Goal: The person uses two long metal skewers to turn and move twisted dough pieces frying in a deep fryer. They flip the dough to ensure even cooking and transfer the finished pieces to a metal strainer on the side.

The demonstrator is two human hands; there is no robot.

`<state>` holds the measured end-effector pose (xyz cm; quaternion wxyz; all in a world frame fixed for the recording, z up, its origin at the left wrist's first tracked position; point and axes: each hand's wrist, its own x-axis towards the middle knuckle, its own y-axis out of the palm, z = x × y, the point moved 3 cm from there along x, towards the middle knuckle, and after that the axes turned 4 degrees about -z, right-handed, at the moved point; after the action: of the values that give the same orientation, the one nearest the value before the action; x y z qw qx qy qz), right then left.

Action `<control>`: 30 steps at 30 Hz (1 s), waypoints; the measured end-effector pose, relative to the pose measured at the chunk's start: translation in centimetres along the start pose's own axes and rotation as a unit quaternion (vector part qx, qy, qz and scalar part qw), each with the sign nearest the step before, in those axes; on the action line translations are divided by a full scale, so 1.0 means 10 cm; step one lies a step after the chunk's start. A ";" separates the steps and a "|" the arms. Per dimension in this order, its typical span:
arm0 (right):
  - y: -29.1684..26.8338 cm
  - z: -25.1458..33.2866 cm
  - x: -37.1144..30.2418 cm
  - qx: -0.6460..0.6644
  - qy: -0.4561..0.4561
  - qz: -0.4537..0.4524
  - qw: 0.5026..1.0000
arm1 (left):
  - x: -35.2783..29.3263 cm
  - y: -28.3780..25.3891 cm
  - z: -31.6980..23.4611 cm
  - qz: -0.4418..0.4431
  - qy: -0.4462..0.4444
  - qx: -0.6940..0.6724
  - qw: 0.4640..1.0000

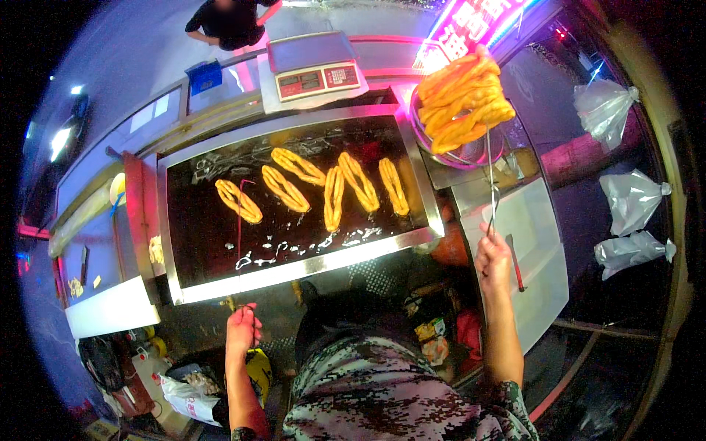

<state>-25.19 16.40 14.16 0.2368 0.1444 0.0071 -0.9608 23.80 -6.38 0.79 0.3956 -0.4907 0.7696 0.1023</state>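
Observation:
My left hand (243, 327) is closed around the near end of a thin metal rod (240, 228), which crosses the fryer's front rim. Its bent far tip lies over the leftmost fried dough ring (238, 201). Several long golden dough rings float apart in the dark oil of the rectangular fryer (309, 265). With my right hand (493, 257) I grip a metal skewer (491, 173), pointing away from me. At its far end is a thick bunch of fried dough rings (465, 99), above a round pink-rimmed basket (482, 158); whether they touch the basket I cannot tell.
A scale (316, 79) stands behind the fryer, with a person (229, 26) beyond it. On the right counter (540, 250) lies a red-handled tool (518, 272). Clear plastic bags (632, 202) hang at far right. A white board (110, 309) is at left.

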 end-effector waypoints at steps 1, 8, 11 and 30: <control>-0.04 0.07 0.06 0.022 0.018 -0.014 1.000 | -0.01 0.06 0.05 0.025 -0.008 -0.024 0.999; -0.32 0.25 0.68 0.014 -0.004 -0.069 0.997 | -0.07 0.71 -0.02 0.087 -0.028 -0.015 0.996; -0.40 0.06 0.99 -0.015 -0.007 -0.103 0.994 | -0.16 0.98 -0.16 0.121 -0.016 -0.013 0.992; -1.18 -0.90 1.72 0.078 0.084 -0.153 0.982 | -0.27 1.67 -0.51 0.179 0.031 0.067 0.981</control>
<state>-42.70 19.82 0.09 0.0733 0.2400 -0.0258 -0.9677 7.83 0.96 2.25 0.3784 -0.3208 0.8620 0.1041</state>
